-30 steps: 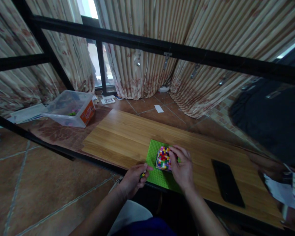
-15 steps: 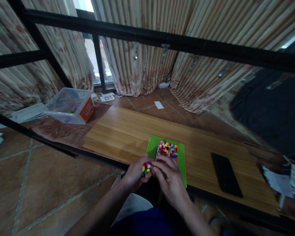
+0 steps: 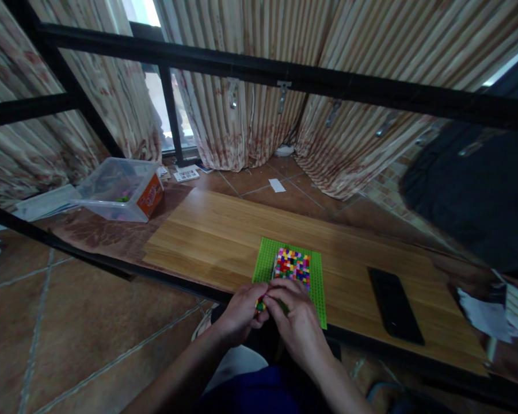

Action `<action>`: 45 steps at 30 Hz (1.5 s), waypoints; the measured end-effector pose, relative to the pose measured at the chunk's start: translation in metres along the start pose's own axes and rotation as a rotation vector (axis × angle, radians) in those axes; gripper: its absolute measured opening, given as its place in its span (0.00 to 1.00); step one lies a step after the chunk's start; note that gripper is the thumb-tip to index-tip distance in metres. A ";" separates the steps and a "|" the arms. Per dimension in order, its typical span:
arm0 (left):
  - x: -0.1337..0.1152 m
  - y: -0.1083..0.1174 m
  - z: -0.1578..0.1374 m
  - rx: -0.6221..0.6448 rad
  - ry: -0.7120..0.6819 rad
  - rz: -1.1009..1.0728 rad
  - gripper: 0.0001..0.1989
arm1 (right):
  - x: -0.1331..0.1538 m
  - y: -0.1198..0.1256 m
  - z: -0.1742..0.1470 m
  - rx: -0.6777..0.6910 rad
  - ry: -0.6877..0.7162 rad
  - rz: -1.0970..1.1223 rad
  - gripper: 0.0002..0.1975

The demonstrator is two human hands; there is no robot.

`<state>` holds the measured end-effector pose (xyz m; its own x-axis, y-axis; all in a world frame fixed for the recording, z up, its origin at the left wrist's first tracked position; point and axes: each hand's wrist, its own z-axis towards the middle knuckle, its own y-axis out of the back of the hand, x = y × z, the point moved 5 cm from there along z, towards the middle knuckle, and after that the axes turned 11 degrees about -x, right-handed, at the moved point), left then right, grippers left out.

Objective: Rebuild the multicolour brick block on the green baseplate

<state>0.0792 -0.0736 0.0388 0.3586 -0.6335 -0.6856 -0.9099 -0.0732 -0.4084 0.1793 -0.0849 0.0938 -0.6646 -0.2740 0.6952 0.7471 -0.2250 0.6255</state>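
My left hand [image 3: 242, 313] is curled around several small toy bricks [image 3: 260, 305] in yellow, green and pink, partly hidden by the fingers. My right hand [image 3: 297, 310] meets it, thumb and forefinger pinched at the bricks; what sits between those fingertips is too small to make out. Just beyond both hands lies a green studded baseplate [image 3: 266, 253] at the near edge of the board. On it stands a block of many-coloured bricks [image 3: 292, 265], its near side covered by my right hand.
A black phone [image 3: 395, 305] lies on the wooden board [image 3: 216, 224] to the right. At the left stands a clear plastic box [image 3: 116, 187] with an orange label and a few pieces inside. A dark metal bar [image 3: 250, 66] crosses above the board, in front of curtains. Papers [image 3: 486, 313] lie far right.
Both hands have drawn together slightly lower. My left fingers have closed further over the bricks, so fewer show, and my right fingertips now press against them. The view has shifted a little.
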 end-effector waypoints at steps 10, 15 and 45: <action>-0.004 0.019 0.012 -0.059 0.000 0.047 0.13 | -0.039 0.032 0.018 -0.210 -0.269 0.121 0.12; -0.010 0.030 0.021 -0.125 -0.026 0.013 0.13 | -0.061 0.034 0.037 -0.271 -0.275 0.109 0.11; 0.000 0.037 0.033 -0.104 -0.005 0.006 0.15 | -0.054 0.006 0.069 -0.088 0.085 -0.341 0.11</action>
<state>0.0522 -0.0506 0.0039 0.3539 -0.6304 -0.6909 -0.9287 -0.1493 -0.3394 0.2184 -0.0066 0.0846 -0.8749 -0.2448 0.4178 0.4836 -0.3955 0.7809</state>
